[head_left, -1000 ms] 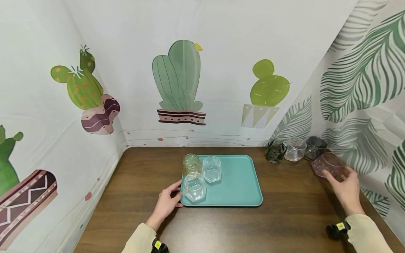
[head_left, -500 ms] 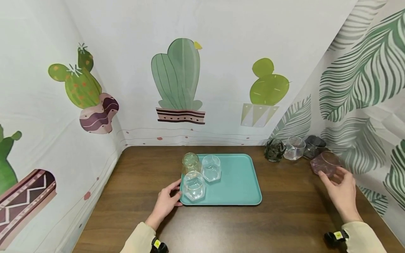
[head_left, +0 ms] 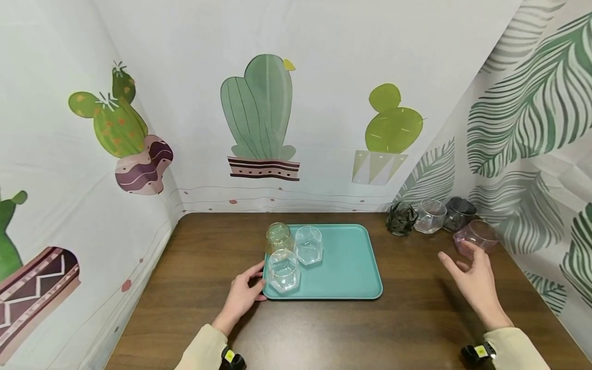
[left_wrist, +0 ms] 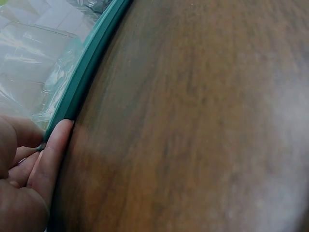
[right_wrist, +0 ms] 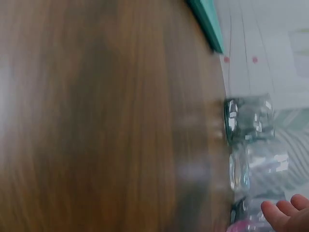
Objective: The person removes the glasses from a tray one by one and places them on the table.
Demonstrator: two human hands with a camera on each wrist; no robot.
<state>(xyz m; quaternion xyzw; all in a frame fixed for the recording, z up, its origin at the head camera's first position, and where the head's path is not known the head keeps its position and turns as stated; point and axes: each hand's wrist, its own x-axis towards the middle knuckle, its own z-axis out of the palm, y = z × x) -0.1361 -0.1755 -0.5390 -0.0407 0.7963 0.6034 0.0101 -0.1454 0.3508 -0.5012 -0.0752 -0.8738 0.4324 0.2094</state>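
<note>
My left hand (head_left: 241,295) pinches the left rim of a teal tray (head_left: 347,267); the left wrist view shows thumb and fingers at the tray's edge (left_wrist: 79,77). On the tray's left side stand a yellowish glass (head_left: 279,236), a clear glass (head_left: 309,245) and a clear hexagonal-based glass (head_left: 284,272) nearest that hand. My right hand (head_left: 476,282) is over the table at the right, fingers spread and holding nothing. Just behind its fingers stands a pink glass (head_left: 481,235), partly hidden by them.
Along the back right edge, a dark wavy glass (head_left: 401,219), a clear iridescent glass (head_left: 431,217) and a dark grey glass (head_left: 460,214) stand in a row beside the pink one. Printed cloth (head_left: 324,103) walls the wooden table (head_left: 407,318) at back and sides.
My right hand has come off the pink glass and moved left and slightly toward me. The pink glass now stands slightly farther left. My left hand stays on the tray.
</note>
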